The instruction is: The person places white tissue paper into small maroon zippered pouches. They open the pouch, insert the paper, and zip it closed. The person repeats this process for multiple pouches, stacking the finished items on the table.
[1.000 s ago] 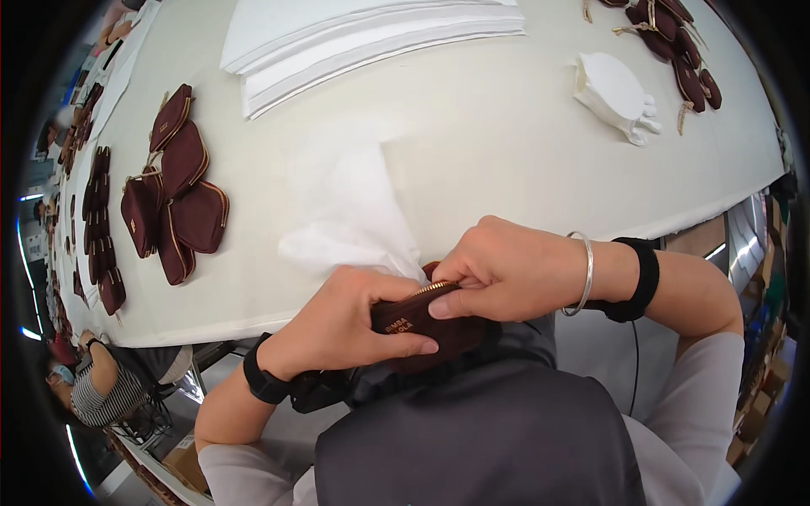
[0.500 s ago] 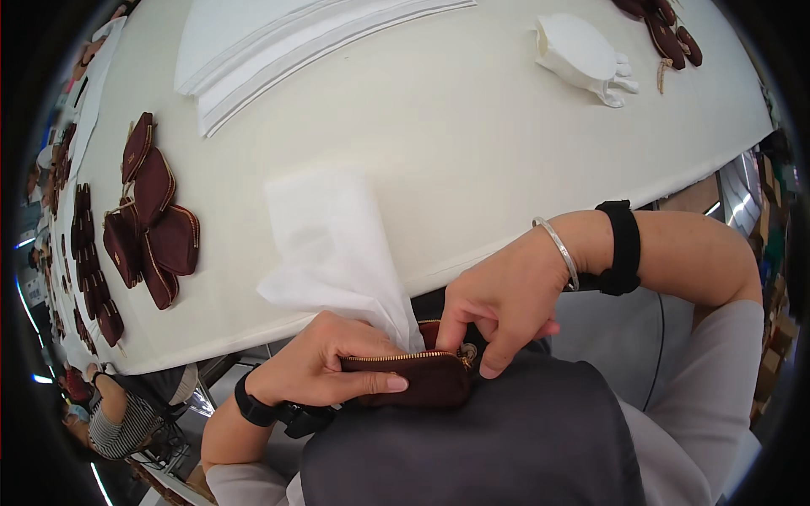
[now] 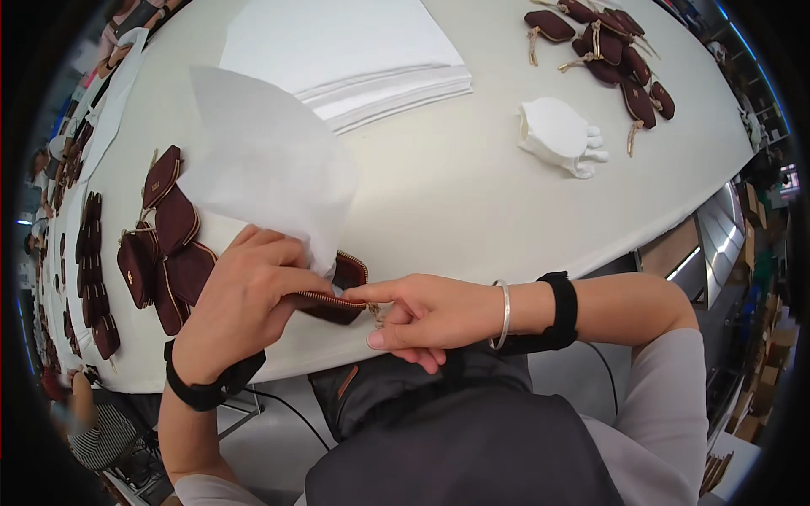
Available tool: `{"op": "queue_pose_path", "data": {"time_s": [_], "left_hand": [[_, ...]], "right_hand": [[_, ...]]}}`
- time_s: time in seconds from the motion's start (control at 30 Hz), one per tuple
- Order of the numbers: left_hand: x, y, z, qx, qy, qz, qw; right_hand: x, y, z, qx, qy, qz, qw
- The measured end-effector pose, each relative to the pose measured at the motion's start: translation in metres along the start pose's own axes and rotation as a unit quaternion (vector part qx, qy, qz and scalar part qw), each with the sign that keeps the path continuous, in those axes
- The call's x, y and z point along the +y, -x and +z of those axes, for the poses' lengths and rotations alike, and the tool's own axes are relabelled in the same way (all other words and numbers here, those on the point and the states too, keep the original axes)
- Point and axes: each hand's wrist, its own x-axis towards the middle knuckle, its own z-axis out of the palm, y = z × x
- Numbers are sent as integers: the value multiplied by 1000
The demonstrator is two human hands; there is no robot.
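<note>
A dark maroon zip pouch [image 3: 334,313] lies unzipped at the table's near edge, its gold-coloured teeth parted. White tissue paper [image 3: 278,156] rises from its mouth, the lower end bunched and tucked inside. My left hand [image 3: 257,291] is closed on the bunched paper at the pouch's left side; its thumb is mostly hidden. From the right, my right hand [image 3: 422,314] grips the pouch's zip end, index finger on the rim and thumb below. Its other fingers are curled. A light tassel-like pull [image 3: 376,315] hangs between finger and thumb.
Maroon pouches [image 3: 175,219] are heaped at the left, with further rows [image 3: 91,261] beyond. Another heap [image 3: 603,46] lies far right, near a white glove [image 3: 561,135]. Stacked white sheets [image 3: 354,51] cover the far middle. Another person [image 3: 105,430] sits at the lower left.
The pouch has gone from my lap up and left to the table edge. My left hand has shifted from the pouch's front to the paper, which now stands higher. My right hand has moved left.
</note>
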Motion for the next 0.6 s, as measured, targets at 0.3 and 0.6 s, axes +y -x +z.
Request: {"op": "queue_pose_path", "data": {"time_s": [0.3,0.6], "left_hand": [[-19,-14,45,88,8,-34,995],[-27,-7,63,104,100,-18,989]], "right_hand": [[-58,94,-198,496,607,-68,618],[-137,7,-292,434,694,67,570]]}}
